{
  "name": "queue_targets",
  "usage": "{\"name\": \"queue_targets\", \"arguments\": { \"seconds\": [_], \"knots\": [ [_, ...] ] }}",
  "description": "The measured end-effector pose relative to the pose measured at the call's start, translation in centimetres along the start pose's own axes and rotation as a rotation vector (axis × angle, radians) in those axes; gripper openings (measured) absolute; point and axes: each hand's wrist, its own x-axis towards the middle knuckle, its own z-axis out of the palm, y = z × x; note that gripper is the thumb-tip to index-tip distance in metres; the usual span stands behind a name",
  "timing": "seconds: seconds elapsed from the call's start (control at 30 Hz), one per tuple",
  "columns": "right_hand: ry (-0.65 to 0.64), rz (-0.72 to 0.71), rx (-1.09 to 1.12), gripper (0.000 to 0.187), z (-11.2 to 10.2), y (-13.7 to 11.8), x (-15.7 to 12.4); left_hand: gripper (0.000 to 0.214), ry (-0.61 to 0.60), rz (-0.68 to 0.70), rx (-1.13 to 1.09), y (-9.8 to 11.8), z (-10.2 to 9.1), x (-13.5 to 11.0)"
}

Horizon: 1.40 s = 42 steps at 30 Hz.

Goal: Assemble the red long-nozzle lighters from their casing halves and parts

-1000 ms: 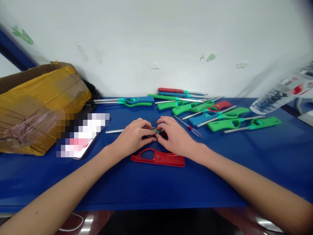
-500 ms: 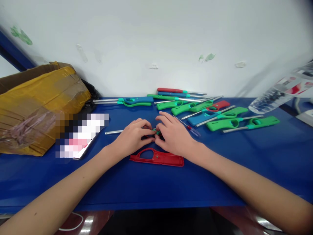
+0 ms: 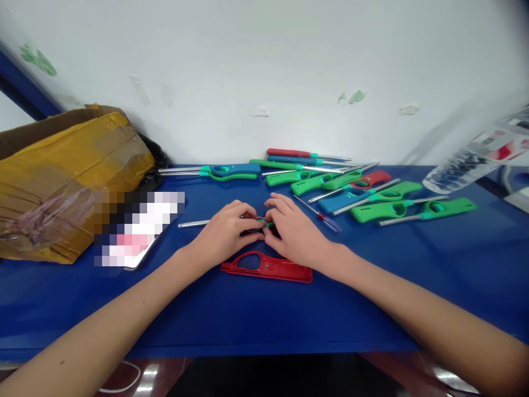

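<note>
At the middle of the blue table, my left hand (image 3: 228, 227) and my right hand (image 3: 292, 229) meet with bent fingers over an opened stick lighter (image 3: 194, 223). Its metal tube sticks out to the left from under my left hand. Small green and dark parts show between the fingertips; most of the lighter's body is hidden by the hands. Both hands are closed on it. Just in front of them lies a red half-shell of a lighter handle (image 3: 289, 270), inner side up. Beyond my right hand rests a screwdriver (image 3: 330, 223) with a clear and red handle.
Several green, blue and red stick lighters (image 3: 374, 212) lie at the back right; more lighters (image 3: 233, 171) lie at the back left. A taped cardboard box (image 3: 74, 182) and a phone (image 3: 144, 242) are on the left. A water bottle (image 3: 467, 160) leans at the right.
Both hands stay over the lighter with almost the same grip. The whole view has shifted very slightly; nothing on the table has visibly moved.
</note>
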Motion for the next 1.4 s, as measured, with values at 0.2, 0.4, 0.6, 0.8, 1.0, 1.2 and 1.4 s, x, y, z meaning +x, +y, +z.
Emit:
{"name": "queue_targets", "arguments": {
  "seconds": [0.2,0.4,0.6,0.8,1.0,1.2,1.4],
  "knots": [
    [0.116,-0.107,-0.063,0.017,-0.6,0.2,0.0,0.019,0.006,-0.002,-0.009,-0.2,0.1,-0.1],
    [0.108,-0.055,0.071,0.017,-2.8,3.1,0.1,0.024,0.011,-0.033,-0.044,-0.2,0.0,0.0],
    [-0.074,-0.126,0.164,0.011,-2.7,3.8,0.1,0.024,0.009,-0.018,0.005,-0.2,-0.1,0.0],
    [-0.097,-0.150,0.171,0.017,-2.4,3.3,-0.1,0.025,-0.001,-0.015,0.045,-0.1,-0.3,0.0],
    [-0.083,-0.197,0.144,0.024,-2.1,3.0,-0.3,0.026,-0.072,-0.096,-0.039,-0.3,-0.9,0.0],
    [-0.062,-0.191,0.132,0.026,-1.8,2.5,-0.4,0.025,-0.007,-0.195,-0.111,-1.3,-1.7,0.4],
    [-0.023,-0.183,0.131,0.023,-1.5,2.5,-0.2,0.026,-0.110,-0.258,-0.084,-2.2,-2.8,0.4]
  ]
}}
